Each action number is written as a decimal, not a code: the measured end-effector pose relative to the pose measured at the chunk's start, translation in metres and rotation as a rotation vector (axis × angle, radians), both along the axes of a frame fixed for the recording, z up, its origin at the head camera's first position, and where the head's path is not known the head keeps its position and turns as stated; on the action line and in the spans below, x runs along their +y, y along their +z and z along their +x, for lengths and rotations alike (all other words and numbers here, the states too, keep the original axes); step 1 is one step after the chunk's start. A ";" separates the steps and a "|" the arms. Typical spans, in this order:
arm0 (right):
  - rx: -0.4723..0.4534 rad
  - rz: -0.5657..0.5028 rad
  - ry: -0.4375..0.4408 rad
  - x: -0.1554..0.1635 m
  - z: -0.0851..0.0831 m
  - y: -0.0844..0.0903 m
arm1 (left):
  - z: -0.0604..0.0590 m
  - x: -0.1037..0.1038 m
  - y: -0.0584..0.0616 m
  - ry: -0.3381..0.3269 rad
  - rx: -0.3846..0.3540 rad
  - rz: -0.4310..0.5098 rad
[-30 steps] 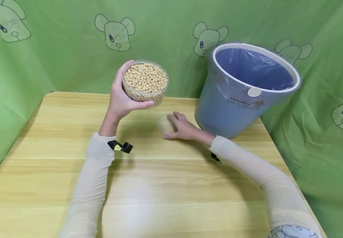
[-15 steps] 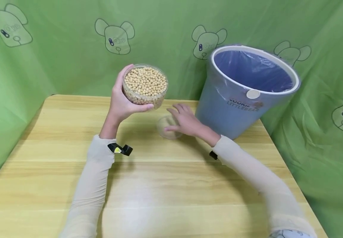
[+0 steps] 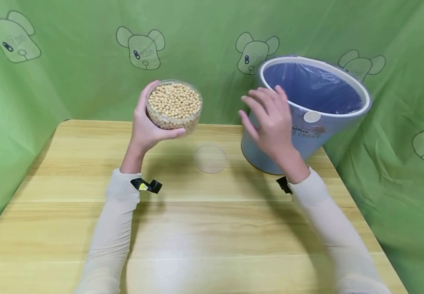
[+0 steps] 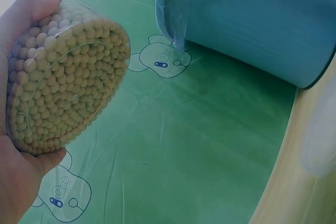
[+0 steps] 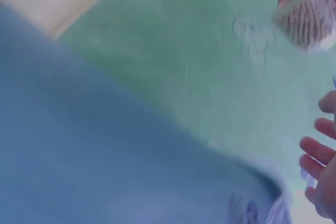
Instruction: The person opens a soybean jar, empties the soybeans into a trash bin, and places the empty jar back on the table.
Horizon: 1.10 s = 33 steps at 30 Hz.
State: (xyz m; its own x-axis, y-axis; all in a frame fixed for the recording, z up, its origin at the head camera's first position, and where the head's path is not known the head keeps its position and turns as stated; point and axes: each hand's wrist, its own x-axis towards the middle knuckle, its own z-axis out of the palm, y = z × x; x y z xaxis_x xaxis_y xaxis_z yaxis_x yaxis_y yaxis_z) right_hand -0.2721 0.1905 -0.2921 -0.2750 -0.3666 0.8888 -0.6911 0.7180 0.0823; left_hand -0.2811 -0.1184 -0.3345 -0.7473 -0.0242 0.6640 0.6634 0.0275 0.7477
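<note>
Nearest to me, at the bottom of the head view, the pale wooden surface runs in long light planks, and my two cream sleeves cross it from the lower corners toward the middle. A small black strap with a yellow dot sits at my left wrist.

A little further in, near the centre of the frame, the clear round lid lies flat on the surface, touched by neither hand.

Above and left of the lid, my left hand is raised off the surface and grips the clear tub of beans: the thumb is curled round its near side and the fingers wrap up behind it. The tub is open, tilted a little toward me, and filled to the rim with round tan beans. The left wrist view shows it pressed against my palm.

To the right of centre, my right hand hangs in the air with its fingers spread and loose, holding nothing, in front of the bin's wall.

Behind it, in the upper right, the blue-grey bin stands on the far right corner of the surface, lined with a thin plastic bag and ringed by a white rim.

Farthest back, a green curtain printed with cartoon bear heads closes off the whole scene on every side.
</note>
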 end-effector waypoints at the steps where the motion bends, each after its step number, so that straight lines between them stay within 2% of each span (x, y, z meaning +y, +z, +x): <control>1: 0.040 -0.043 -0.016 0.005 0.001 0.002 | 0.000 0.000 0.000 0.003 0.001 -0.001; 5: 0.156 -0.174 -0.124 0.024 0.000 0.006 | 0.000 0.000 0.000 0.007 -0.002 -0.003; 10: 0.275 -0.279 -0.266 0.040 -0.004 0.001 | 0.000 0.000 0.000 -0.001 -0.014 -0.001; 15: 0.292 -0.326 -0.345 0.050 -0.007 -0.005 | 0.000 0.000 -0.001 0.001 -0.025 -0.005; 26: 0.289 -0.342 -0.370 0.058 -0.012 -0.020 | 0.001 0.008 -0.002 0.009 -0.054 -0.047; 30: 0.284 -0.361 -0.359 0.057 -0.014 -0.020 | 0.004 0.014 0.002 0.009 -0.047 -0.062; 33: 0.279 -0.363 -0.351 0.057 -0.014 -0.020 | 0.010 0.021 0.010 -0.008 -0.049 -0.062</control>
